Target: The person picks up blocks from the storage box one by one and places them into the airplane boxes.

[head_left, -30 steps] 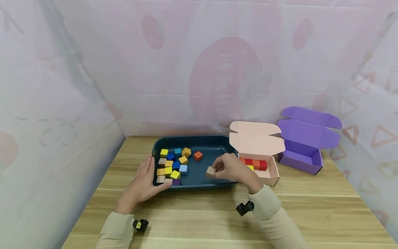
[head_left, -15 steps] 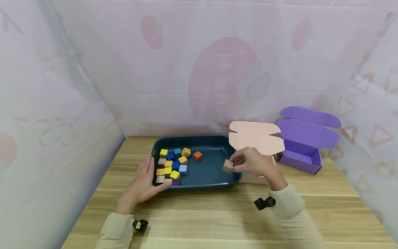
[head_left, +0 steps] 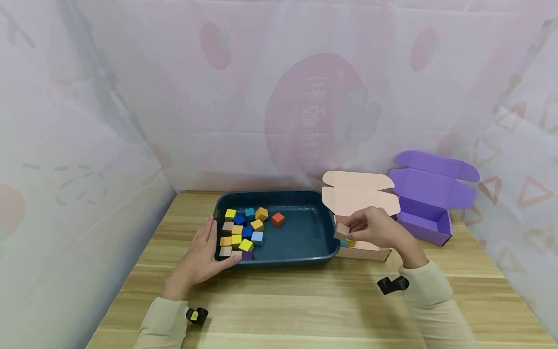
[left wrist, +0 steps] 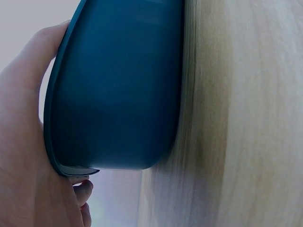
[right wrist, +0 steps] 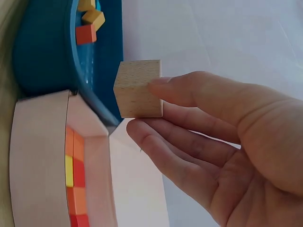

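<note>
Wooden surface [head_left: 279, 300], lower frame. Left hand [head_left: 198, 259]: fingers straight against tray [head_left: 301, 232]. Right hand [head_left: 377, 228]: fingers pinching cube [head_left: 342, 231], right of centre; best clear pink box [head_left: 370, 254] walls.

Streaky pale wood-grain tabletop [head_left: 279, 303] here, and reading from its middle: dark teal rectangular tray [head_left: 301, 230] with rounded corners at eleven o'clock, open peach cardboard box [head_left: 359, 203] just beside it at one, open purple cardboard box [head_left: 431, 188] at two!
</note>
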A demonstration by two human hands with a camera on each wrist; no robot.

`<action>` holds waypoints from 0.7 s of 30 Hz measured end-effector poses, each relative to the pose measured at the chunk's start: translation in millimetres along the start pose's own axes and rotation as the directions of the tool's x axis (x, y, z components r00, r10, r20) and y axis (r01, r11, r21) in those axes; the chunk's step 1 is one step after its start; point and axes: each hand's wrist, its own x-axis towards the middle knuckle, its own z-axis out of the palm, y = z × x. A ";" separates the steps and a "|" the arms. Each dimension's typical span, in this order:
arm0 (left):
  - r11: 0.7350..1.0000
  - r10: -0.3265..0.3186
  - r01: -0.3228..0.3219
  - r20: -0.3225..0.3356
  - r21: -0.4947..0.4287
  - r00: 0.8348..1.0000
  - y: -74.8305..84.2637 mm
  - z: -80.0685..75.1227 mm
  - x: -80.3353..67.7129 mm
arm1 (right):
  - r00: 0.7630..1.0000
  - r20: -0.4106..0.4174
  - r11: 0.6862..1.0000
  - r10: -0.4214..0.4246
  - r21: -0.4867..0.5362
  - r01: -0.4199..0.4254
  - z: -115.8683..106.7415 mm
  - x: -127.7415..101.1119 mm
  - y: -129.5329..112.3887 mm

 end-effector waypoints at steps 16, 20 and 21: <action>1.000 0.008 -0.008 -0.005 0.002 1.000 -0.3 0.0 0.0 | 0.992 0.088 0.995 0.095 0.008 -0.096 -9.0 -7.5 40.9; 1.000 0.007 -0.007 -0.001 0.002 1.000 0.4 -0.6 -0.5 | 0.986 0.112 0.992 0.121 0.007 -0.123 -8.5 -6.8 48.9; 1.000 0.008 -0.008 -0.002 0.003 1.000 0.6 -0.7 -0.8 | 0.985 0.118 0.992 0.127 0.008 -0.129 -8.3 -6.5 50.6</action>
